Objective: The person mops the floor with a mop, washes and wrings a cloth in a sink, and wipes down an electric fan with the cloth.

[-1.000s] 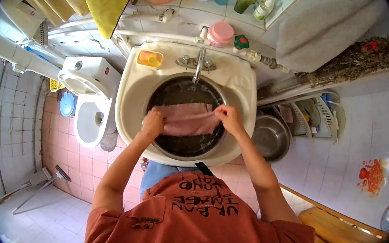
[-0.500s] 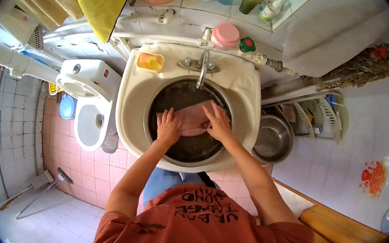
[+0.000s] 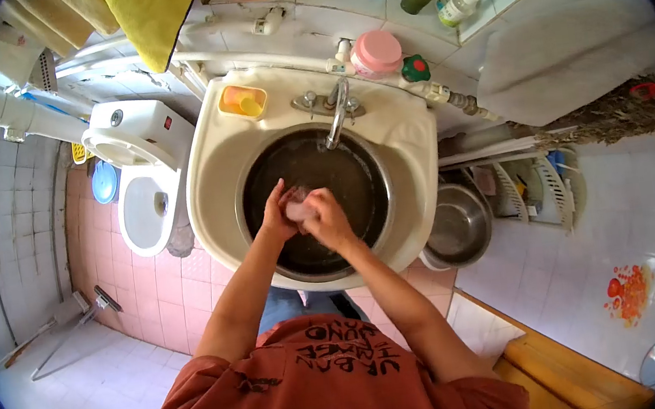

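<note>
A pink cloth (image 3: 301,209) is bunched into a small wad between my two hands, over a round metal basin (image 3: 390,225) of dark water in the sink. My left hand (image 3: 274,215) cups the wad from the left, its fingers pointing up toward the faucet. From the right, my right hand (image 3: 328,219) closes round the cloth, with its fingers curled in and slightly blurred. Much of the cloth is hidden by the hands.
The faucet (image 3: 338,113) reaches over the basin's far rim. On the cream sink (image 3: 210,182) stands a soap dish (image 3: 243,102) with yellow contents. A pink round container (image 3: 376,53) sits behind; a toilet (image 3: 149,206) is left, a metal bowl (image 3: 461,225) right.
The cloth was spread flat across the water under both hands; now it is gathered into a compact wad. My right hand has moved left, close to my left hand.
</note>
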The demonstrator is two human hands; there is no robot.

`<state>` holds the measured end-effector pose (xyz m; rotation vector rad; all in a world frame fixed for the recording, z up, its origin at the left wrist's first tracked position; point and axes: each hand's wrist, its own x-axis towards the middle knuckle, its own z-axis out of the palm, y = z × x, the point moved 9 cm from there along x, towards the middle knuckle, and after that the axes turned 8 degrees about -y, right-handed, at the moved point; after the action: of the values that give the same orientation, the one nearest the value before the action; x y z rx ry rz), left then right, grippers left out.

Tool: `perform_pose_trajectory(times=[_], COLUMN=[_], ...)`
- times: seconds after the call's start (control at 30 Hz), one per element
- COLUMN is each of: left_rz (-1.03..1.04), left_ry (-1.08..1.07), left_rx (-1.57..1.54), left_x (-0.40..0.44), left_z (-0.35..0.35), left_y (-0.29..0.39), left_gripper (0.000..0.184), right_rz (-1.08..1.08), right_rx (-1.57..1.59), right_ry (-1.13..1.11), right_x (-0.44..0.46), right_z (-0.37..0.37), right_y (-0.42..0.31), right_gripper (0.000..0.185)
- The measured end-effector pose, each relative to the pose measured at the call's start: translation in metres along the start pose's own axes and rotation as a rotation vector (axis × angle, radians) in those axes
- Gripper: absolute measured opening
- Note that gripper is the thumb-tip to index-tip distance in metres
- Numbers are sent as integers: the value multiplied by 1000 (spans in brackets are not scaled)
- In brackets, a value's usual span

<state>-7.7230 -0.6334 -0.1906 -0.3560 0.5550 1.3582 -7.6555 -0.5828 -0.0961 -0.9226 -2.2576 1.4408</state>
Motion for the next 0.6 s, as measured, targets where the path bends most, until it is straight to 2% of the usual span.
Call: perform_pose_trajectory(times=[0.03,0.07,0.1,0.2,0.23,0.27,0.3,0.33,0.37,0.4,0.43,0.5,0.53,0.57,0.6], left_rz=[12,-71,-120,-55,223,506,509,721,936,938,577,-119,-180,-180,-247], left_ry=[129,-4,-236,-194,-291,-375,-376,-298,-209,-208,-15,318,348,346,191], left_rx=[-58,-15,-119,-59,477,1013,1015,1230,1438,1438,1116,419,475,478,541], left_x=[-4,-2,18,11,23,25,37,39,32,23,22,-8,-13,-19,-25], left_z=[-6,1,3,4,-5,-4,-21,-31,-31,-13,-9,-4,-3,-1,10], left_y=[-1,-6,-16,-21,-2,5,-1,2,5,7,15,-21,-25,-19,-18], left_gripper=[43,44,38,29,24,19,19,16,13,13,18,39,51,51,50], right_rz=[-14,-73,-132,-87,-89,-279,-469,-472,-184,105,103,458,457,405,354], right_rx=[-87,-130,-173,-242,-241,-365,-488,-487,-475,-453,-453,-293,-291,-333,-379], right_ry=[-40,10,61,101,103,239,376,377,157,-64,-65,57,57,115,173], right_x=[-5,-10,-14,-19,-21,-29,-41,-38,-13,2,13,21,22,24,24], right_z=[2,2,3,14,25,36,42,34,25,22,14,-11,-13,-20,-32], right_y=[-34,-58,-75,-86,-64,-39,-33,-46,-46,-31,-24,30,40,46,47], right_gripper=[31,28,26,25,25,25,29,29,33,38,38,31,31,34,38])
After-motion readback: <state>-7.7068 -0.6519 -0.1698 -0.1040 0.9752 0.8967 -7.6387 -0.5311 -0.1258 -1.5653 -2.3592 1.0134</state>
